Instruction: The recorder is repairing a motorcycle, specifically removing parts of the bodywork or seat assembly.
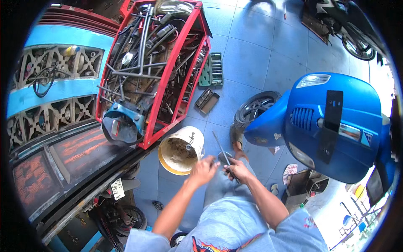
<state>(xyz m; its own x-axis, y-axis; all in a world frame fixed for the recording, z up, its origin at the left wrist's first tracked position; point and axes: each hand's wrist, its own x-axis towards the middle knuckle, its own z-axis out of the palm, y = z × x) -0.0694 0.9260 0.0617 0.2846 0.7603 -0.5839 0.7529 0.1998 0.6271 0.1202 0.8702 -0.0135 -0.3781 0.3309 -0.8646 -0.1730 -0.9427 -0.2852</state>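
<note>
Head view, and both hands meet just below centre. Right hand (pixel 238 170) is wrapped around the lower end of a long thin metal rod (pixel 221 149), fingers pressed tight on it, and the rod slants up toward 11 o'clock from the fist. Left hand (pixel 203 169) sits just beside it at 9 o'clock, fingers curled; whether they pinch anything I cannot tell, though the fingertips come right up to the rod's lower end.

Moving outward: at 10 o'clock of the hands stands a white bucket (pixel 181 150), grimy inside, with small metal parts in it. Beyond that, further toward 11 o'clock, a red tool cart (pixel 176 96) crammed with bars, wrenches and cables, a blue welding mask (pixel 121 124) lying at its near end. At 12 o'clock on the blue tiles lie a green socket tray (pixel 212 69) and a small open case (pixel 206 101). Over at 2 o'clock, a blue scooter (pixel 331 122) with its front wheel (pixel 254 108) turned toward the hands.
</note>
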